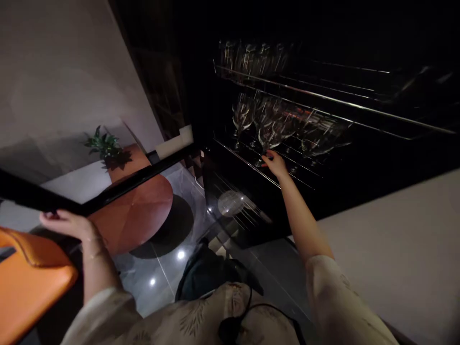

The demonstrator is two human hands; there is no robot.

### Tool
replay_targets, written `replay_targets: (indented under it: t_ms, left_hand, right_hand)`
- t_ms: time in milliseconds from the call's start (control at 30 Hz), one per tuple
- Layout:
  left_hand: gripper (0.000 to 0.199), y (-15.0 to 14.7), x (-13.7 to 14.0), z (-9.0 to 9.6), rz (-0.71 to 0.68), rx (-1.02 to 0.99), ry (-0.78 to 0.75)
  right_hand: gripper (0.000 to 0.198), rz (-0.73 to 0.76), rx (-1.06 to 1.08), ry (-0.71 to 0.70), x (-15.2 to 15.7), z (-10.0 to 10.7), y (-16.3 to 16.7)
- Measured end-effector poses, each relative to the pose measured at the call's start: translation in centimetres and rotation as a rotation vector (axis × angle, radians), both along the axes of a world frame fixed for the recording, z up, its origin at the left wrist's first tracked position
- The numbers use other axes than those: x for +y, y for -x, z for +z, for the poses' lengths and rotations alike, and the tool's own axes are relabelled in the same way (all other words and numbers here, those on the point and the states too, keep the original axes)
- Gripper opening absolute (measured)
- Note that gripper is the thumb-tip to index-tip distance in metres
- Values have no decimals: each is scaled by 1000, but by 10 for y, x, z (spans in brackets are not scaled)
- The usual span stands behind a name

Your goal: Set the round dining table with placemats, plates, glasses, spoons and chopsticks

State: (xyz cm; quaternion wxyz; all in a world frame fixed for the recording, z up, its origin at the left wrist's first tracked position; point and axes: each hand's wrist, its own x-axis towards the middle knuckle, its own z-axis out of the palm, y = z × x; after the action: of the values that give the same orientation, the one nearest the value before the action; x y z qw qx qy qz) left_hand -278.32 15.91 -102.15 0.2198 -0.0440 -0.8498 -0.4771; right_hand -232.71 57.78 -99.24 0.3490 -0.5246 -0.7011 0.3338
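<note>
Inside a dark cabinet, my right hand [276,164] pinches the stem of a wine glass [269,136] at the front of the lower rack. Its foot appears low, at the rack's level. Several more stemmed glasses [243,115] stand upright around and behind it, partly lost in the dark. At the left, my left hand [70,225] is at the black-framed glass cabinet door [140,175], fingers closed at the frame's lower corner. The door stands open, and the floor and table show through its pane.
An upper rack [305,89] with blurred glasses crosses above my right hand. An orange chair [36,278] is close beside my left arm. Beyond the door are a rounded reddish-brown table [136,215] and a green plant [104,143]. A pale wall panel [402,239] lies at right.
</note>
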Motion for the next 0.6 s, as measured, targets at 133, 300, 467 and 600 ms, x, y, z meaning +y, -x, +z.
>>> replay_targets:
  t_ms: [133, 300, 467, 600]
  left_hand:
    - [21, -84, 58, -68, -395, -221, 19]
    - [31, -191, 171, -91, -1401, -197, 41]
    - [55, -270, 264, -11, -1971, -206, -230]
    - [32, -301, 272, 23, -1897, -528, -587]
  right_hand:
    - [21, 41, 32, 191, 5, -5, 15]
    - [21, -83, -427, -92, -32, 22, 11]
    - [20, -9, -825, -353, -96, 66, 24]
    - [21, 168, -700, -288, -142, 75, 33]
